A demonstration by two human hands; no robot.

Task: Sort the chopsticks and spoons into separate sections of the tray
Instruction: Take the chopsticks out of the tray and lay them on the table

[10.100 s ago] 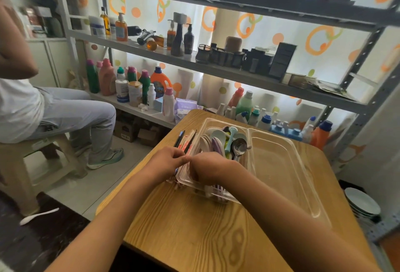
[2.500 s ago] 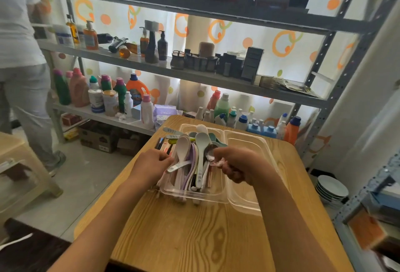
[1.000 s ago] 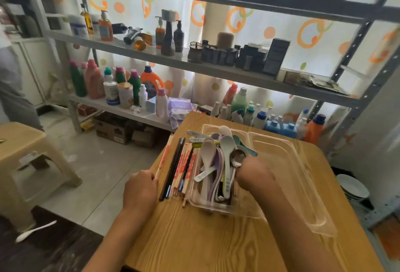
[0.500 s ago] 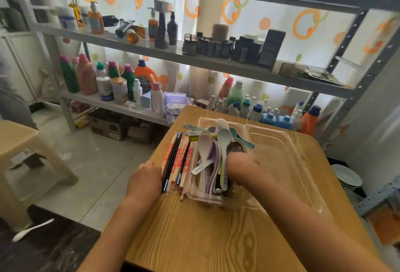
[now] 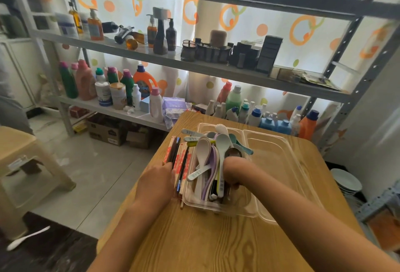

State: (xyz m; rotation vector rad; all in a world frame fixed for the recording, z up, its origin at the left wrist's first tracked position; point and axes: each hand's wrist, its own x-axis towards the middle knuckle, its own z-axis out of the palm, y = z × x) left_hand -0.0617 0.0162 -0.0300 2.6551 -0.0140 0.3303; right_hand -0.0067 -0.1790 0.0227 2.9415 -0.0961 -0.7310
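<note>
A clear two-section tray [image 5: 287, 163] sits on the wooden table [image 5: 216, 243]. Its left section holds several spoons [image 5: 204, 152], white, purple, teal and one metal. The right section holds nothing. A bundle of chopsticks [image 5: 180, 159] lies on the table along the tray's left wall. My left hand [image 5: 155, 183] lies curled on the near ends of the chopsticks. My right hand [image 5: 234, 171] is down in the left section, its fingers curled among the spoon handles just behind the metal spoon's bowl; what it grips is hidden.
A metal rack [image 5: 194, 64] full of bottles stands behind the table. A beige plastic stool [image 5: 23, 163] is on the floor at left, with a white spoon [image 5: 26, 238] lying on the dark mat. Stacked plates [image 5: 346, 183] sit low at right.
The chopsticks were in the tray's left section and now lie on the table beside it. Over the last second my left hand slid slightly forward along them; my right hand stayed among the spoons.
</note>
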